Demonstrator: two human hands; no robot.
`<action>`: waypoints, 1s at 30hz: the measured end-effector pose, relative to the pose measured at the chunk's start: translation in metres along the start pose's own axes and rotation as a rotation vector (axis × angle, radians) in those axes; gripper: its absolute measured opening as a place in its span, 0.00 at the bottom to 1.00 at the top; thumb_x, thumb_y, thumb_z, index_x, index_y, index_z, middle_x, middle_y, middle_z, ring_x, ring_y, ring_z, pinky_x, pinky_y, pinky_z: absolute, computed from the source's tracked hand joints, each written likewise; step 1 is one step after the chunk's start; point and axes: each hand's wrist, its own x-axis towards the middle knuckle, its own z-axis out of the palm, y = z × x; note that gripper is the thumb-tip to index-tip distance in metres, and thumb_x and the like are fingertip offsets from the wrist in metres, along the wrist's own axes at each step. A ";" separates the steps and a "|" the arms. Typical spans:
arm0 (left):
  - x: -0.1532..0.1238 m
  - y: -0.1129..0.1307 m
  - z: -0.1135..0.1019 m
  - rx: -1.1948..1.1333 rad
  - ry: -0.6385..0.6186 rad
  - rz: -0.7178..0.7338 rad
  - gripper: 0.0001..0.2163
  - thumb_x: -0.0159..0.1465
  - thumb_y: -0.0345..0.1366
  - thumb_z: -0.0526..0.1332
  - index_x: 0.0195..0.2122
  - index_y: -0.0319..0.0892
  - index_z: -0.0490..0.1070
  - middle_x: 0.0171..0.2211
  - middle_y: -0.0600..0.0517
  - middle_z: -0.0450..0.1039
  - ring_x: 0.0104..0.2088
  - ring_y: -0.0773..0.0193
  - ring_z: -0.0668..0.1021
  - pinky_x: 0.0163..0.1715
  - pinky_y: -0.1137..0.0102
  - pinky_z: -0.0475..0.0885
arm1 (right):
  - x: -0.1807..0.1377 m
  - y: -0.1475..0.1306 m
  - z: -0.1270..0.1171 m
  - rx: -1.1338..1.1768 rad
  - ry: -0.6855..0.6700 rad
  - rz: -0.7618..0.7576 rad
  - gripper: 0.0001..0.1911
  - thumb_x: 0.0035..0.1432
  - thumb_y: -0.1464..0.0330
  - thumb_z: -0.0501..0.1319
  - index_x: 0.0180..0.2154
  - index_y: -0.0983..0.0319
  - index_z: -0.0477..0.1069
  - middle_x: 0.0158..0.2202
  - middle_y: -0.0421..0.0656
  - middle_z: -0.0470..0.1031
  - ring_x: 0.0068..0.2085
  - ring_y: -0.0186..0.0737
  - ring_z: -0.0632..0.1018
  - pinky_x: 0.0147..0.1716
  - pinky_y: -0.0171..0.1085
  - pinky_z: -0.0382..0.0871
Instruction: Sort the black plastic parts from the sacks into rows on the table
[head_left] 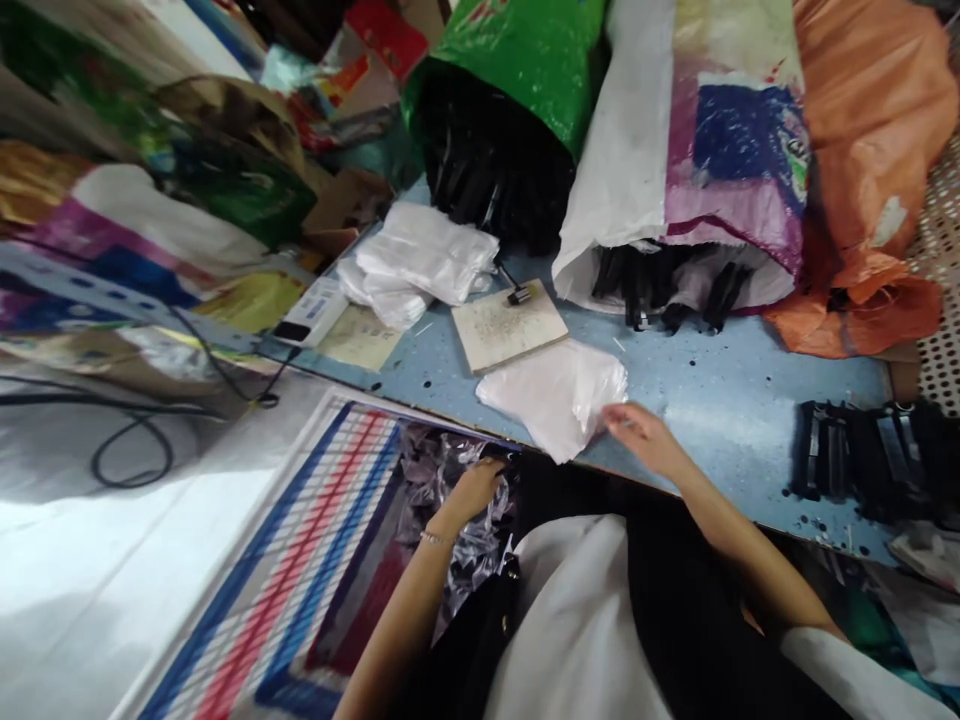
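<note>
My left hand (pixel 478 488) is low beside the table's front edge, above dark items in clear plastic wrapping (pixel 480 560) that fill a striped woven bag. Its fingers are curled together, and what they hold, if anything, is hidden. My right hand (pixel 643 436) is over the table edge with its fingers stretched out and parted. Those fingertips reach the right side of a pile of thin white plastic bags (pixel 555 395); whether they touch it I cannot tell. Just behind the pile lies a flat, worn board (pixel 510 325) with a small black part (pixel 519 295) on it.
More folded white bags (pixel 427 250) lie at the back left of the blue table (pixel 712 400). A green sack (pixel 517 60) and a white-purple sack (pixel 675 150) spill black parts. Black clips (pixel 870 450) sit at the right. The striped bag (pixel 300 560) stands front left.
</note>
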 end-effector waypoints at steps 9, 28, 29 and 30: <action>0.014 0.137 -0.044 -0.699 -0.113 0.360 0.17 0.65 0.46 0.61 0.51 0.42 0.75 0.41 0.46 0.80 0.39 0.60 0.82 0.45 0.63 0.77 | 0.143 -0.024 -0.072 -0.465 0.451 0.140 0.16 0.70 0.57 0.53 0.43 0.65 0.65 0.39 0.48 0.75 0.45 0.41 0.75 0.45 0.40 0.66; 0.044 0.275 0.010 -0.914 0.080 0.401 0.23 0.72 0.49 0.49 0.63 0.43 0.62 0.63 0.44 0.65 0.65 0.54 0.66 0.66 0.59 0.58 | 0.007 0.026 -0.120 -0.991 0.443 -0.777 0.23 0.71 0.54 0.48 0.29 0.59 0.69 0.29 0.44 0.69 0.33 0.43 0.67 0.35 0.43 0.55; 0.046 0.279 0.012 -0.928 0.102 0.380 0.22 0.71 0.49 0.50 0.61 0.43 0.63 0.62 0.44 0.66 0.64 0.54 0.67 0.65 0.59 0.59 | 0.009 0.027 -0.120 -0.988 0.456 -0.770 0.24 0.71 0.55 0.47 0.28 0.60 0.68 0.27 0.43 0.68 0.32 0.42 0.66 0.34 0.42 0.54; 0.050 0.281 0.012 -0.942 0.138 0.349 0.22 0.71 0.49 0.51 0.61 0.43 0.64 0.61 0.44 0.67 0.63 0.54 0.68 0.65 0.59 0.60 | 0.007 0.028 -0.117 -0.969 0.480 -0.728 0.24 0.72 0.56 0.46 0.28 0.60 0.68 0.27 0.43 0.68 0.31 0.42 0.66 0.34 0.42 0.54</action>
